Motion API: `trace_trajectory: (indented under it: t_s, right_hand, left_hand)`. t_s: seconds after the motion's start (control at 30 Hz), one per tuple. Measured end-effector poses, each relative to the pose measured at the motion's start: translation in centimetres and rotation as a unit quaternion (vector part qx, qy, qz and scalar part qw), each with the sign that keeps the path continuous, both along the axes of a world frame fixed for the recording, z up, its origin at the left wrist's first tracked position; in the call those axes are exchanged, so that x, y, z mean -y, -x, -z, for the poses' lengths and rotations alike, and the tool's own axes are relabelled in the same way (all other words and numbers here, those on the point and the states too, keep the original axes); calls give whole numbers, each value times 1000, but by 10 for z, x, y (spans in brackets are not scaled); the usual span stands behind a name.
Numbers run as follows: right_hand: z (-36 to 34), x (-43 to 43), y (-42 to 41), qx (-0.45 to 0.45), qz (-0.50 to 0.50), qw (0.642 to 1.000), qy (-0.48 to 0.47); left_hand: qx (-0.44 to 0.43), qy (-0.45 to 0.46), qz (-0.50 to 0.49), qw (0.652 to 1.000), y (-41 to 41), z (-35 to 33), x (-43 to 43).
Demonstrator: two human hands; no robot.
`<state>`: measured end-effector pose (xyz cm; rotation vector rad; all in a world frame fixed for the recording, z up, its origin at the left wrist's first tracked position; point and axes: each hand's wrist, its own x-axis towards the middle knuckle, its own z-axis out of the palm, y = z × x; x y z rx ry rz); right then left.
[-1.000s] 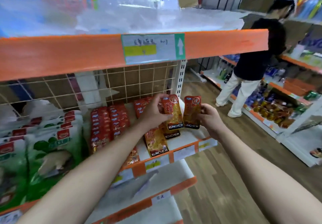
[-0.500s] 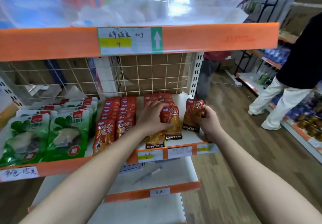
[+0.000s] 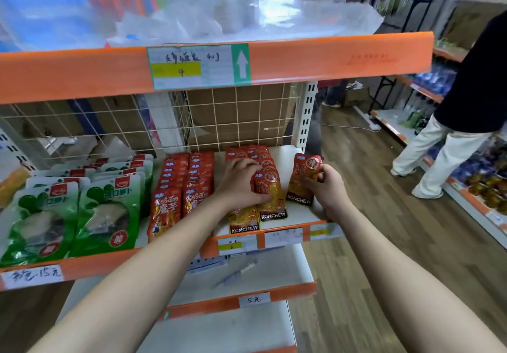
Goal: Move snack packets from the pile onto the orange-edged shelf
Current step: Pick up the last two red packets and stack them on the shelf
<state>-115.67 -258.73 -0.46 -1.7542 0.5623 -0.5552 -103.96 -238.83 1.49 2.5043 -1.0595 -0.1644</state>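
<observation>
Pretty clearly a shop: orange-edged shelves (image 3: 96, 266) carried handwritten price tags (image 3: 33, 275), packets (image 3: 175, 171) sat in neat front-facing rows, and across the wood-floor aisle (image 3: 370, 215) another rack (image 3: 470, 201) was full of goods, with a person (image 3: 466, 105) standing at it.

Bare shelf board (image 3: 284, 157) right of packet rows (image 3: 175, 177) — upper shelf edge (image 3: 329, 59) overhead.
</observation>
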Motion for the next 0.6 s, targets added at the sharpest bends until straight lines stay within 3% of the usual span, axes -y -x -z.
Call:
trace_trajectory:
  t_s: [0.17,0.27,0.37,0.6]
  right_hand:
    - [-3,2,1,18,35,999,-8]
    - [-10,-9,2,55,-24,998,-35]
    - [-9,-28,-1,11,-99,994,-46]
    - [-6,-55,1,-64,-146,984,73]
  left_hand:
    - [5,101,-18,995,15,1,-21]
    - [51,146,-10,988,20,11,-41]
    - [89,157,-2,984,24,21,-57]
    - [100,168,-5,981,34,23,-71]
